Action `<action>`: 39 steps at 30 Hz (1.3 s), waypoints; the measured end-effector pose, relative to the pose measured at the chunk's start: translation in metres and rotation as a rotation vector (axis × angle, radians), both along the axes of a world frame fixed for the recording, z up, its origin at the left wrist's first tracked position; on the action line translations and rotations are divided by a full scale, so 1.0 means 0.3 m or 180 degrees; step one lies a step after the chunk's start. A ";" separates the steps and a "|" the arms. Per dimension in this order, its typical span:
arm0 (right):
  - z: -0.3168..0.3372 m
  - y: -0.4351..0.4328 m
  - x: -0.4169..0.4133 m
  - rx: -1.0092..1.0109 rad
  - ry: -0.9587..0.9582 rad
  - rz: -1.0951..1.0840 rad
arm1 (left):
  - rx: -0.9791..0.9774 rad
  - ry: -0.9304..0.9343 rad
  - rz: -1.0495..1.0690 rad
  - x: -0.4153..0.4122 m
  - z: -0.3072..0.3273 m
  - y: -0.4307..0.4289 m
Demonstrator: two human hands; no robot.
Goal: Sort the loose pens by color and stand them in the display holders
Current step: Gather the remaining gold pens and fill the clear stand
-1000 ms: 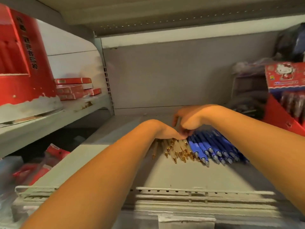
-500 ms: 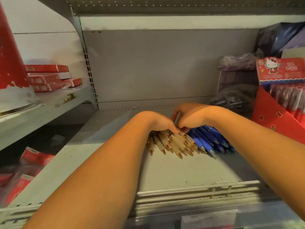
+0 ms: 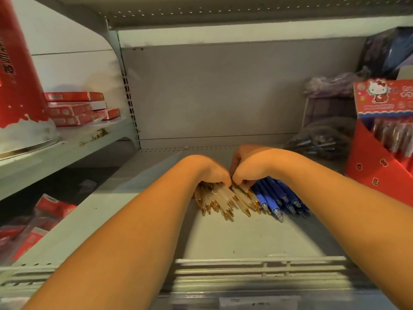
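Note:
Several cream pens with gold tips (image 3: 225, 201) lie fanned on the grey shelf (image 3: 234, 238), tips toward me. Right beside them lie several blue pens (image 3: 276, 199). My left hand (image 3: 211, 171) rests on top of the cream pens with its fingers curled down over their far ends. My right hand (image 3: 249, 165) sits against it, fingers curled over the pens where cream meets blue. The pens' far ends are hidden under both hands. A red cartoon-cat display box (image 3: 384, 139) holding wrapped pens stands at the right.
A low white rail (image 3: 259, 268) runs along the shelf's front edge. Dark plastic bags of stock (image 3: 321, 139) lie at the back right. On the left a higher shelf (image 3: 67, 144) carries flat red boxes (image 3: 76, 108) and a big red container (image 3: 17, 70).
My hands have stayed on the pens. The cream pens have bunched a little tighter under them. The camera has shifted slightly.

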State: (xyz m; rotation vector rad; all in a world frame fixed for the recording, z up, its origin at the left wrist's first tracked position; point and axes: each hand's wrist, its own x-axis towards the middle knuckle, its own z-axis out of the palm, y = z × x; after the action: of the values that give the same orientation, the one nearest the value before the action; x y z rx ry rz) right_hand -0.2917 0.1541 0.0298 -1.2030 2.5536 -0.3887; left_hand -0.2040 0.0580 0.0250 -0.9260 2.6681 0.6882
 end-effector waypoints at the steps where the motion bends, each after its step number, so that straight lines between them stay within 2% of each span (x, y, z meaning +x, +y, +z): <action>1: 0.005 0.006 -0.004 -0.0079 -0.0088 -0.0061 | 0.0037 0.0001 0.0036 -0.003 -0.002 -0.008; 8: 0.036 0.046 -0.023 -0.0429 -0.0186 -0.0208 | 0.0449 -0.0035 0.0215 -0.005 -0.018 -0.038; 15: 0.047 0.046 -0.020 -0.0661 -0.0120 -0.0267 | 0.0780 0.0498 0.0438 0.029 -0.019 -0.070; 18: 0.048 0.053 -0.016 -0.0741 -0.0240 -0.0264 | 0.1112 0.0989 0.0609 0.050 -0.005 -0.058; 22: 0.048 0.066 -0.021 -0.1334 -0.0677 -0.0380 | 0.1491 0.1738 0.0958 0.064 0.010 -0.057; 27: 0.073 0.084 0.003 -0.2199 -0.1543 -0.0404 | 0.2629 0.2763 0.1202 0.063 0.035 -0.024; 30: 0.091 0.108 0.026 -0.2687 -0.1824 -0.0387 | 0.2725 0.2997 0.0924 0.073 0.043 0.001; 36: 0.094 0.224 0.117 -0.3807 -0.2809 -0.0386 | 0.2801 0.3650 0.0252 0.107 0.064 0.086; 39: 0.096 0.300 0.179 -0.4126 -0.2925 -0.0217 | 0.2930 0.3958 -0.0209 0.125 0.088 0.168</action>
State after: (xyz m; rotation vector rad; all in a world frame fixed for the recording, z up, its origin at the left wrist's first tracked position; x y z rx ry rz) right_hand -0.2379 0.2440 0.0587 -0.8140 1.3687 -2.1767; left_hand -0.1664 0.1084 0.0515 -0.0724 2.4511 2.8096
